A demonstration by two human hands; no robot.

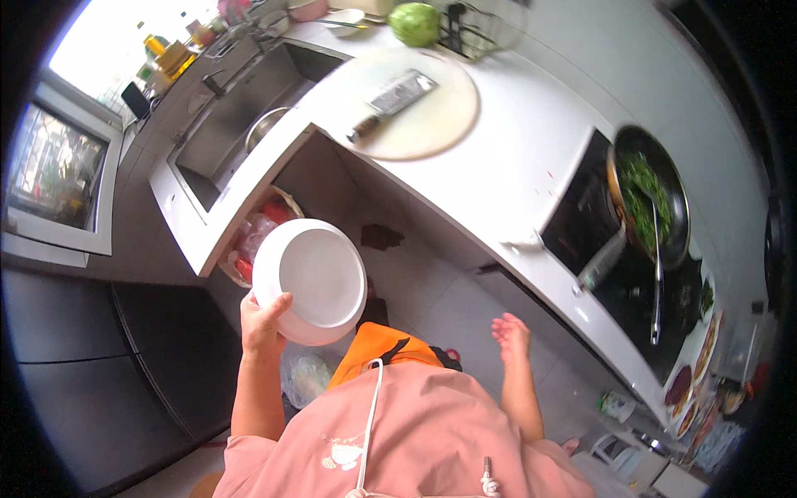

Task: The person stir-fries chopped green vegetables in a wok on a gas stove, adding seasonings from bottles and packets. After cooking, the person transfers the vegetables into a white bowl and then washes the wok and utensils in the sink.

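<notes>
My left hand (264,320) grips the edge of a round white dish (320,280), thumb on the side facing me. The dish is tilted, and I cannot tell whether its inside or underside faces up. My right hand (514,336) hangs over the floor beside the counter, holding nothing, with its fingers partly spread. On the white counter ahead, a cleaver (398,96) lies on a round cutting board (451,118). To the right, a frying pan (682,187) of chopped greens (641,180) sits on the black cooktop (579,193), with a metal spatula (656,299) resting in it.
A steel sink (227,124) with a metal bowl (264,127) lies ahead left. A cabbage (414,25) stands behind the board. A lined bin (291,202) is under the counter corner. Dark cabinet doors (68,324) flank my left. Plates of food (685,417) sit past the cooktop.
</notes>
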